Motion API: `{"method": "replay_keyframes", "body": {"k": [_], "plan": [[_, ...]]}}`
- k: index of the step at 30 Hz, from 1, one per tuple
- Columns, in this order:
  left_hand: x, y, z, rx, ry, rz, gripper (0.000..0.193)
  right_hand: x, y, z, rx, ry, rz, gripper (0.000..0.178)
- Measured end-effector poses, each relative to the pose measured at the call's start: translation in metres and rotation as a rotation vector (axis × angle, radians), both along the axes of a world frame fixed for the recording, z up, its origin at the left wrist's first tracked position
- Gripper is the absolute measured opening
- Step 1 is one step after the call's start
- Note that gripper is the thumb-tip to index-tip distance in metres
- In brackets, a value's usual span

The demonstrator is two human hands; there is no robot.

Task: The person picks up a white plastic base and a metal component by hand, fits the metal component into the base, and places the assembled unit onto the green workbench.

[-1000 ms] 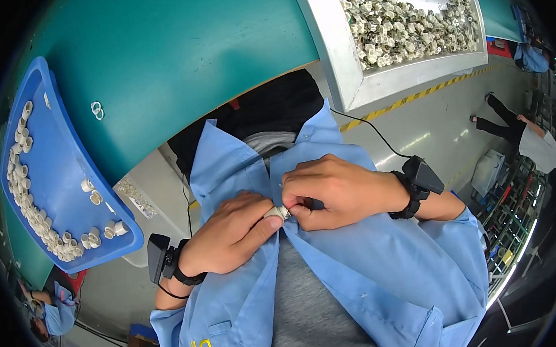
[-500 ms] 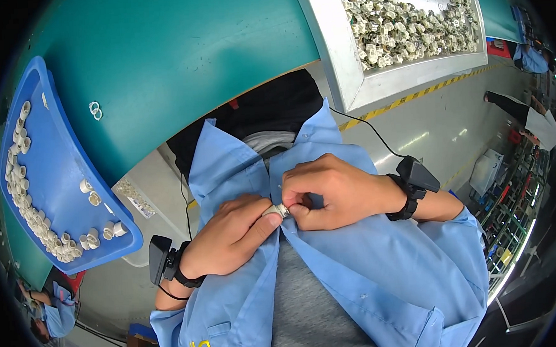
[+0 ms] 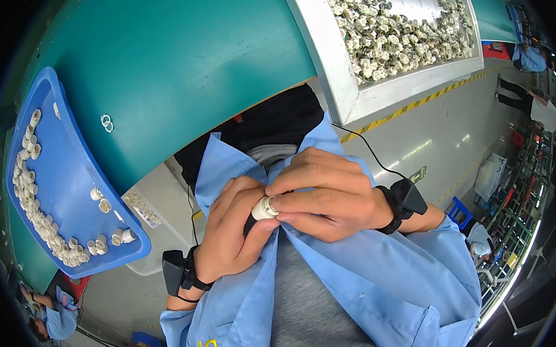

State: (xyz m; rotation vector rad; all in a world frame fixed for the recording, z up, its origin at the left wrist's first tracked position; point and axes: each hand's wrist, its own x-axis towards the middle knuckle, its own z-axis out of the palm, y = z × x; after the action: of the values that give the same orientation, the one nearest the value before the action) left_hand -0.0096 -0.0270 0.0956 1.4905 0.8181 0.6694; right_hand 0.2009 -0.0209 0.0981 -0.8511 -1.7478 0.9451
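Observation:
In front of my chest, both hands meet on a short white cylindrical fitting [image 3: 263, 209]. My left hand [image 3: 232, 227] is closed around its body, with the thumb along the near side. The fingertips of my right hand [image 3: 331, 196] press on the fitting's right end, where notched or ridged detail shows. The fingers partly cover that end, so I cannot make out whether a smaller piece is in it. The fitting lies sideways, tilted slightly.
On the left, a blue tray [image 3: 80, 184] holds many similar white fittings. Two white rings [image 3: 107, 123] lie on the green table [image 3: 191, 71]. At upper right stands a metal-framed box [image 3: 333, 86] of small white-and-metal parts [image 3: 384, 42]. Other people are farther off.
My right hand has gone from a pinch beside the fitting's end to fingers laid over that end. More of the fitting's white body now shows. The whole view has shifted slightly.

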Motion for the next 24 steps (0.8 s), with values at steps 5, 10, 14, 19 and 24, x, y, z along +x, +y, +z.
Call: {"method": "replay_keyframes", "body": {"k": [5,10,14,19,24], "plan": [[0.001,0.006,0.003,0.199,0.017,0.053,0.032,-0.002,0.013,0.011,0.055,0.000,-0.031,0.024],[0.003,0.009,0.008,0.249,0.040,0.052,0.031,0.006,0.023,0.016,0.107,0.004,0.066,0.024],[0.007,0.006,0.011,0.228,0.027,0.076,0.031,0.011,0.029,0.021,0.042,0.024,0.144,0.023],[0.008,0.005,0.011,0.201,0.002,0.071,0.031,0.014,0.033,0.017,-0.053,0.074,0.230,0.020],[0.000,0.002,0.002,0.141,0.011,0.092,0.027,0.005,0.034,-0.003,-0.065,0.134,0.236,0.019]]}}
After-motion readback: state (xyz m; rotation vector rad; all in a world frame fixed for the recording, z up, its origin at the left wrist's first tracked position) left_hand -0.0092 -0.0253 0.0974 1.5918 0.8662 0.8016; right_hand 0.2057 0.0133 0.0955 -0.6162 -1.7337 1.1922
